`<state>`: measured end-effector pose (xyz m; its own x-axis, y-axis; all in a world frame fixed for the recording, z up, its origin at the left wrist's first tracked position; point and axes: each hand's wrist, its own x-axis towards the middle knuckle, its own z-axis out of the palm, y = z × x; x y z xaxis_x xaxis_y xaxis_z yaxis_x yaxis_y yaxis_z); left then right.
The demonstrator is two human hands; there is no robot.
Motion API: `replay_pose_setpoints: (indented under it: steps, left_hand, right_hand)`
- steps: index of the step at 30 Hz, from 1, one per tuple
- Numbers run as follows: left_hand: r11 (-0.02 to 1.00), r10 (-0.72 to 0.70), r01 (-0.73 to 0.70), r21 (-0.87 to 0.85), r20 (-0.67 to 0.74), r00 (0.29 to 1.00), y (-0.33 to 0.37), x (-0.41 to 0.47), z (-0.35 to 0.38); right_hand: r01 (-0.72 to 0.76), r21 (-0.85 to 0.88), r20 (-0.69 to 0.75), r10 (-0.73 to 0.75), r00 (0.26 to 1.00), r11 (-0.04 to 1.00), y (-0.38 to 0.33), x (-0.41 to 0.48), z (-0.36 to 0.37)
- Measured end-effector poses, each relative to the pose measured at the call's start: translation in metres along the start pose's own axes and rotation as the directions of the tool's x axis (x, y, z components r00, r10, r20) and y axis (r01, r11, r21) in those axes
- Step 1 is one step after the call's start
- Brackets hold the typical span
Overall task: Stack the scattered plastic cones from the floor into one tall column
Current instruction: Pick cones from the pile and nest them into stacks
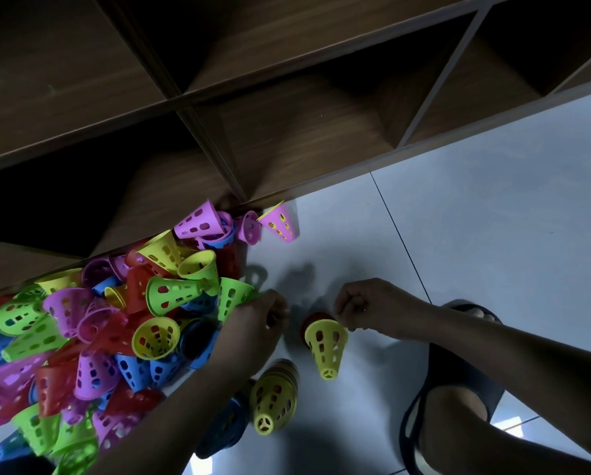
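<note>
Cone pile banked against base edge of shelf unit, far left; no gap between them. Left hand at pile's right margin, fingers curled against green cone; grip hidden, cannot tell. Nearer camera: nested stack, yellow on top. Just right, yellow cone, narrow end toward camera, wide rim pinched by curled fingertips of right hand. Sandalled foot bounds right side. Open floor beyond, upper right.
</note>
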<state>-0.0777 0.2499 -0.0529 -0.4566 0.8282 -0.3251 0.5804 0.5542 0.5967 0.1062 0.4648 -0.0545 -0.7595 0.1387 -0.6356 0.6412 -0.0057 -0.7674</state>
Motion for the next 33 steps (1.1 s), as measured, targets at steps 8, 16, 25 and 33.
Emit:
replay_pose_setpoints:
  steps: [8,16,25,33]
  left_hand:
    - [0.989,-0.014,0.035,0.147,-0.147,0.989,-0.033,0.016,-0.043]
    - [0.970,0.012,0.014,0.241,-0.106,0.994,-0.045,0.026,-0.054]
    - [0.950,-0.037,0.064,0.305,-0.096,0.995,-0.043,0.029,-0.054]
    - [0.968,-0.007,0.047,0.248,-0.161,0.987,-0.047,0.027,-0.065]
  right_hand:
    - [0.060,-0.264,-0.108,-0.091,0.990,0.963,-0.013,0.027,-0.007]
    - [0.228,-0.563,-0.136,-0.361,0.923,0.794,-0.054,0.082,-0.025]
    - [0.307,-0.754,-0.011,-0.478,0.878,0.581,-0.093,0.131,-0.030]
    - [0.318,-0.824,0.032,-0.521,0.853,0.470,-0.079,0.138,-0.028]
